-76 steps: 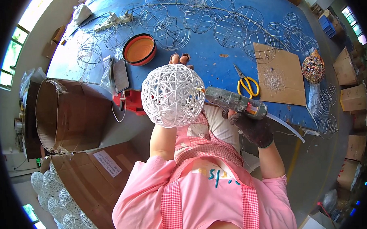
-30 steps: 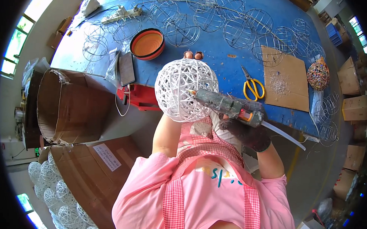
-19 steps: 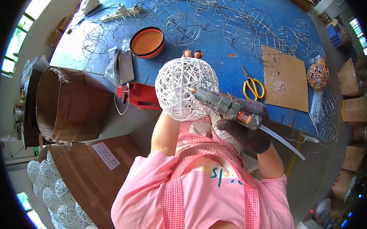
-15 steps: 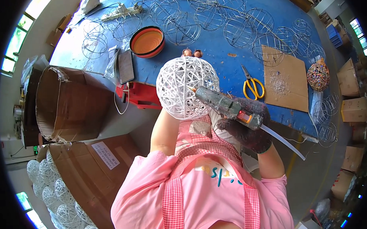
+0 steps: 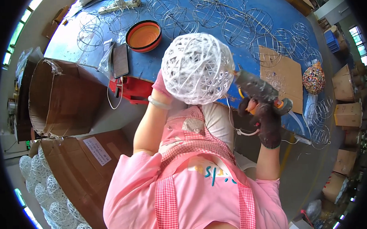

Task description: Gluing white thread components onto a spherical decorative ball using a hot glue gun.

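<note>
A white woven ball (image 5: 198,69) of wound strands is held up over the table's near edge, slightly blurred. My left hand (image 5: 161,85), in a pinkish glove, grips it from the left and behind; most fingers are hidden by the ball. Wrapped in a dark glove, my right hand (image 5: 268,117) holds a grey-green glue gun (image 5: 257,87) with its nozzle pointing at the ball's right side. The tip is close to the strands; whether it touches, I cannot tell. Behind the gun, yellow-handled scissors (image 5: 241,92) show only in part.
Several wire ball frames (image 5: 247,27) lie across the blue table (image 5: 212,26). An orange bowl (image 5: 144,36), a phone (image 5: 120,61) and a cardboard sheet (image 5: 283,76) rest there too. At right sits a multicoloured ball (image 5: 313,78). Cardboard boxes (image 5: 65,98) stand left, white balls (image 5: 59,211) beside one.
The ball has moved up and right, nearer the camera, and turned. My right hand has drawn the glue gun rightward, from the ball's front to its right side. My left glove now shows.
</note>
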Action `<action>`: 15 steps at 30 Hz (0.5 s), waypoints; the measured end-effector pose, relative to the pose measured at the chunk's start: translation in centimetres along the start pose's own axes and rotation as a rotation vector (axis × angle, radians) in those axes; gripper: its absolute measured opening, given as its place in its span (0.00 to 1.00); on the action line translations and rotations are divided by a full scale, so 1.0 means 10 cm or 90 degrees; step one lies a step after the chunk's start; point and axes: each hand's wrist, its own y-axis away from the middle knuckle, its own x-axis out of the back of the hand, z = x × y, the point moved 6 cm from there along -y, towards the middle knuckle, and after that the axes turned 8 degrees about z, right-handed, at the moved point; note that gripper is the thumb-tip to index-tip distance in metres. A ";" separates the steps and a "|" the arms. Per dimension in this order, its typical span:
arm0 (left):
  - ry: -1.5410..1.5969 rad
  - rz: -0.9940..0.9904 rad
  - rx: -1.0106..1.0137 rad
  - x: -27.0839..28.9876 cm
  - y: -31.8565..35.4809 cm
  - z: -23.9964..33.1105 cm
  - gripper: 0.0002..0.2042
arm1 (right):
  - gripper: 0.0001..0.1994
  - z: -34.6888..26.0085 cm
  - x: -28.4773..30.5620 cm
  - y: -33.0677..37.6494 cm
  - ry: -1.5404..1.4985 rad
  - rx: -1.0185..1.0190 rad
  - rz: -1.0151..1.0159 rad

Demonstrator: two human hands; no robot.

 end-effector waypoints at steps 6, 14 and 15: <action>-0.551 0.089 -0.056 0.28 -0.10 0.01 0.22 | 0.18 0.16 0.30 0.09 0.140 0.021 0.104; -1.482 0.048 -0.208 0.04 -0.13 -0.37 0.25 | 0.10 0.37 0.17 0.20 0.098 -0.029 0.058; -1.439 0.072 -0.155 0.07 -0.13 -0.38 0.26 | 0.11 0.34 0.13 0.21 0.127 0.044 0.039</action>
